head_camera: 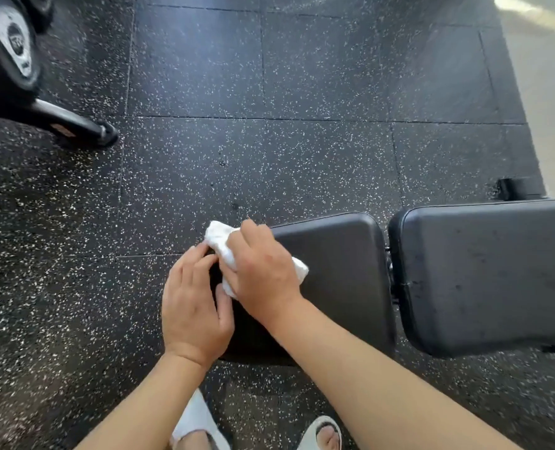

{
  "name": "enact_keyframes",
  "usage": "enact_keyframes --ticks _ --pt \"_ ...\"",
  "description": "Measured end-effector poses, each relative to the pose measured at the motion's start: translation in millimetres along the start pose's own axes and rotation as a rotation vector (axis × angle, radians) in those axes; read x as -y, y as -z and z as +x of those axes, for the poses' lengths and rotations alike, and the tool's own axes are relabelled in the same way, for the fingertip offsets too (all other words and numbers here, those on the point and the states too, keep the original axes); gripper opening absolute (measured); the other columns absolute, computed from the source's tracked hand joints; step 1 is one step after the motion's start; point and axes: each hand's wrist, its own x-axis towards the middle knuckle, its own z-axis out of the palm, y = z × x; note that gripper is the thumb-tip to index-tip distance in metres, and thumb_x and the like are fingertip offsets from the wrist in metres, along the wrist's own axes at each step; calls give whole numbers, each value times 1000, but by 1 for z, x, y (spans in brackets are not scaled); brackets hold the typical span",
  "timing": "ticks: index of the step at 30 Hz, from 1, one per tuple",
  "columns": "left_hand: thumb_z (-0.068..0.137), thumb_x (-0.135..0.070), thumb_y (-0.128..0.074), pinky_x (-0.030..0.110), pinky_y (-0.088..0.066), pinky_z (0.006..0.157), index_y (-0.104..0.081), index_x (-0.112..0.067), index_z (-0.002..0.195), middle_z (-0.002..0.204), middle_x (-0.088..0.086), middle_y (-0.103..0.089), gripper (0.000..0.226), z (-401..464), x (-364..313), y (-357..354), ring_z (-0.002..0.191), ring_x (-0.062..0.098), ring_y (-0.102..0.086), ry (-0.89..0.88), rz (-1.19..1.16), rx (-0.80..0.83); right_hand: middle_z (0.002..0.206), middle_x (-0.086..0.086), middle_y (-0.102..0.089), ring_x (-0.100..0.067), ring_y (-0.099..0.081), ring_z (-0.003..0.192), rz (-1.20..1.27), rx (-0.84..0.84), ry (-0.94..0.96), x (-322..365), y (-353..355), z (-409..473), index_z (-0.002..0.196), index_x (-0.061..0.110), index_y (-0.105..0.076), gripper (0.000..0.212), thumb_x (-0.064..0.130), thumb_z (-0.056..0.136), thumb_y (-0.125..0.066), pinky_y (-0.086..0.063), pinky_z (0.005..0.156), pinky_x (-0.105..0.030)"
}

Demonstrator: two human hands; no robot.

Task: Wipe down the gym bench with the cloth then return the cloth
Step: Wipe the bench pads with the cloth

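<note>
Right hand (263, 271) is clutching the white cloth (219, 241) at the bench (341, 261) pad's end edge; left hand (193, 306), open, is resting beside it, speckled floor (204, 141) lying bare beyond.

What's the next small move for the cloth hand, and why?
Probably sweep the right hand with the white cloth rightward across the seat pad. The cloth sits bunched at the pad's left end, the left hand rests on that edge, and the back pad is untouched.
</note>
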Motion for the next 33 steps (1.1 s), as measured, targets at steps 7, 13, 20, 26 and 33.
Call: enact_keyframes --ticks 7,13,20,26,33 --pt "90 -21 -51 52 -37 119 -57 -9 136 156 8 -49 47 1 4 -1 142 38 -46 9 -32 34 86 -10 -54 -33 -57 79 -170 43 -69 -117 56 3 83 7 -64 28 30 98 -68 -51 62 -45" --pt "91 -22 -52 48 -38 118 -59 -11 135 158 3 -48 46 1 3 6 146 34 -43 54 -61 67 89 -3 -52 -25 -54 85 -104 119 -264 -79 44 19 84 10 -65 37 43 100 -57 -46 66 -35" --pt "94 -22 -58 24 -20 125 -56 -11 138 157 3 -46 46 -12 -12 22 146 28 -40 403 -267 90 82 -5 -54 -25 -51 77 54 346 -27 13 -14 66 72 9 -60 36 35 96 -66 -41 58 -36" --pt "97 -26 -55 61 -35 120 -61 -9 141 154 4 -51 48 -15 -33 19 147 27 -44 224 -77 86 92 2 -53 -19 -49 88 157 621 23 -19 -1 82 87 13 -72 38 46 102 -61 -44 65 -37" --pt "92 -39 -57 60 -13 129 -59 -14 144 162 12 -41 58 -9 -99 -34 158 36 -26 381 45 18 90 5 -50 -17 -53 87 135 659 -138 -163 78 65 95 21 -78 45 56 101 -51 -50 77 -45"
